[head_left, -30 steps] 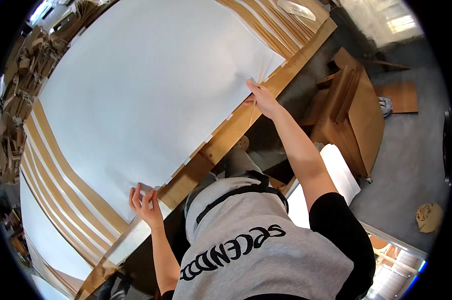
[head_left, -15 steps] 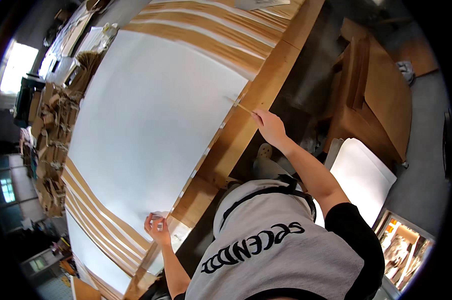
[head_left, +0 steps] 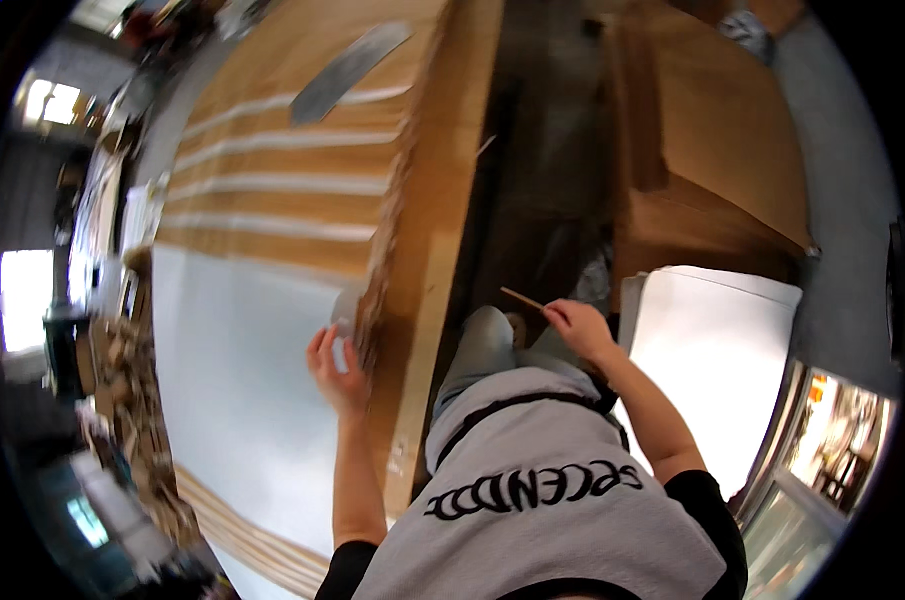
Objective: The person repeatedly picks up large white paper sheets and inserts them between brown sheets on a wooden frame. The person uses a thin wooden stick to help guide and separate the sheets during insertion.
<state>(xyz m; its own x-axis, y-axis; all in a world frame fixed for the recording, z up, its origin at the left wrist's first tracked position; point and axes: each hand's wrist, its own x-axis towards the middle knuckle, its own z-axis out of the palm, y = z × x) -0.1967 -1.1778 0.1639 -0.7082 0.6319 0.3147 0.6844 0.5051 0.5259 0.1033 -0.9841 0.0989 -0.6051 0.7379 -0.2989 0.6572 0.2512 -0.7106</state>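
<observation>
My left hand [head_left: 338, 372] is over the right edge of a large white sheet [head_left: 242, 370], fingers curled around a small whitish, see-through thing [head_left: 346, 312]; blur hides its kind. In my right hand [head_left: 579, 328] is a thin light-brown stick [head_left: 521, 297], pinched near its end and pointing left. This hand is in front of my body, off the table and apart from the sheet. Brown sheets with white strips [head_left: 282, 185] lie fanned beyond the white one, their edges ragged along the right side.
A wooden table edge [head_left: 427, 300] runs along the sheets' right side. A grey flat piece [head_left: 352, 72] lies on the far brown sheets. To my right stand a white sheet stack [head_left: 717, 350] and large brown cardboard [head_left: 732, 140]. Bundled brown material [head_left: 122, 380] is at far left.
My right hand has drawn back from the sheet's edge toward my body with the stick. My left hand has moved forward along the edge. The view has turned.
</observation>
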